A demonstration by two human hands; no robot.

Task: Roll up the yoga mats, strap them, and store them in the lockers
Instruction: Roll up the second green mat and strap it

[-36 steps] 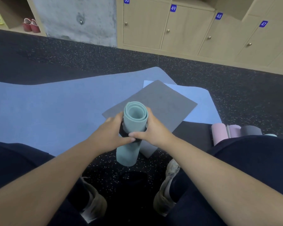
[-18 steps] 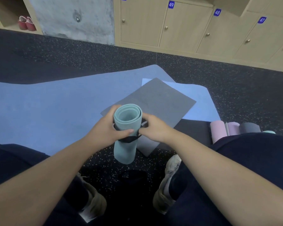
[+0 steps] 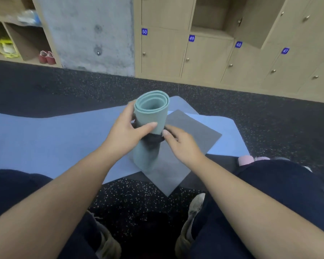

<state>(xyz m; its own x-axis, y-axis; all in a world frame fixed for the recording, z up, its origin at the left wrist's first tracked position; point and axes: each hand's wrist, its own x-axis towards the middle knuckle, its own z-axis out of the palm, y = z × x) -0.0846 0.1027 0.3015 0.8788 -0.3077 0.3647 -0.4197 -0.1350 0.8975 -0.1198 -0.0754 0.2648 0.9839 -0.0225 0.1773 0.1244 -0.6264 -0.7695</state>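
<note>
- Both hands are at centre frame: the left hand [image 3: 126, 134] wraps around the teal rolled mat [image 3: 150, 128], thumb across its front, fingers closed behind.
- Right hand [image 3: 181, 143], fingers curled, pinches the black strap [image 3: 153, 139] banded around the roll's middle.
- Roll stands nearly upright, open spiral end tilted up toward the camera, its lower end over a flat grey mat [image 3: 191, 135].
- Flat blue mats [image 3: 45, 143] spread beneath, on the speckled floor [image 3: 138, 195].
- Numbered lockers [image 3: 204, 62] line the upper right; one compartment stands open.
- Pink rolled mat [image 3: 245, 160] peeks out at right.
</note>
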